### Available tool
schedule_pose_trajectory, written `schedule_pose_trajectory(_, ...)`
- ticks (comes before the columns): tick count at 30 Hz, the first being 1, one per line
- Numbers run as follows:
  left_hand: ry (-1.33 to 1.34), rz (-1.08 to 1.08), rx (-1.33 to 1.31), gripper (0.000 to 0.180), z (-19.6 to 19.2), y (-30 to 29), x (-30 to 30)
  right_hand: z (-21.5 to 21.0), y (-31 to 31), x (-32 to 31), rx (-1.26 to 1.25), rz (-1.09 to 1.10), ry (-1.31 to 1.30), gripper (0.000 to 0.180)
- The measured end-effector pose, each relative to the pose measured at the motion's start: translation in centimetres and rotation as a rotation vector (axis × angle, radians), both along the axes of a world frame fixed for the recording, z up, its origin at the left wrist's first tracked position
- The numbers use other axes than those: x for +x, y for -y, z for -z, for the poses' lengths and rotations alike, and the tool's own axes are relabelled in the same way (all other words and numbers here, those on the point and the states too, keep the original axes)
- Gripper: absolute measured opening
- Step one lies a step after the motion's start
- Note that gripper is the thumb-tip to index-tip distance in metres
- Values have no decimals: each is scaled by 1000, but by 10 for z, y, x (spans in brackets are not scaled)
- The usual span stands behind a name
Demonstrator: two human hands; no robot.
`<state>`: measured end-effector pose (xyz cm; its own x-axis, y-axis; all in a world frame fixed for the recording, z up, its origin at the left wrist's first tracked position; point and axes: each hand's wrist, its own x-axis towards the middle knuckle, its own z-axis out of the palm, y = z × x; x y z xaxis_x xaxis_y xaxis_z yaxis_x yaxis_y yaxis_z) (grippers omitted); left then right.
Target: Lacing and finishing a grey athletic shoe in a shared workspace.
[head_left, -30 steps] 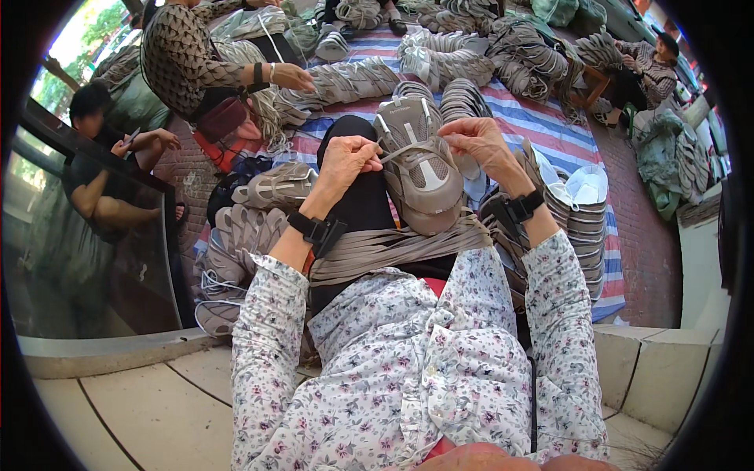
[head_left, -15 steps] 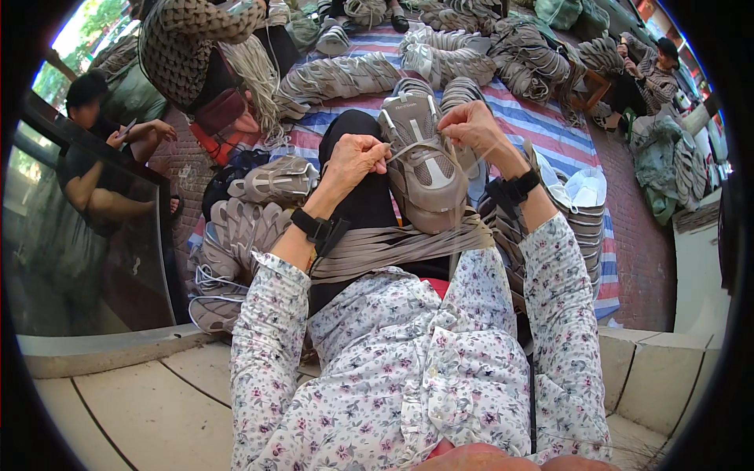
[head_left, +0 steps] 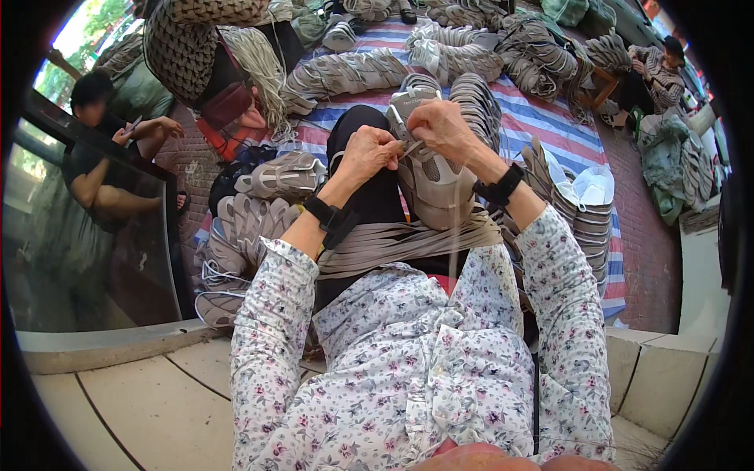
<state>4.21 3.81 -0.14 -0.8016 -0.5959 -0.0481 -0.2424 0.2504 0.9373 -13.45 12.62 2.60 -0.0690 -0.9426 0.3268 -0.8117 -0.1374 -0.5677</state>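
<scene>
Pinching thin lace (head_left: 406,147) over rounded, mesh-panelled shoe (head_left: 441,193)

open-air shoe work area | striped tarp (head_left: 550,125) | shoe rows (head_left: 353,74) | brick paving (head_left: 653,259)

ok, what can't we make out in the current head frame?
- Shoe, head view: much of its lacing is covered by the right hand.
- Left hand, head view: fingertip detail too small to tell whether it grips a lace.
- Pale strand, head view: blurred, ends untraceable.
- Co-worker in patterned top, head view: head cut off by top edge.
- Far-right seated person, head view: too small to tell what's held.
</scene>
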Motion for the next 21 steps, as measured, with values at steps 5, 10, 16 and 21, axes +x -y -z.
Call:
schedule_pose_trajectory(5,75,-54,-25,20,-1,1,-7,9,13,-4,61,13,6,19)
schedule_pose_trajectory(10,133,-14,156,17,-8,14,-12,4,21,-14,198,-92,129,22)
schedule_pose_trajectory(16,262,-98,-87,16,-11,9,-20,7,24,-19,269,-132,192,19)
schedule_pose_trajectory(21,262,-69,-327,24,-17,-2,-23,2,20,-18,292,-138,229,19)
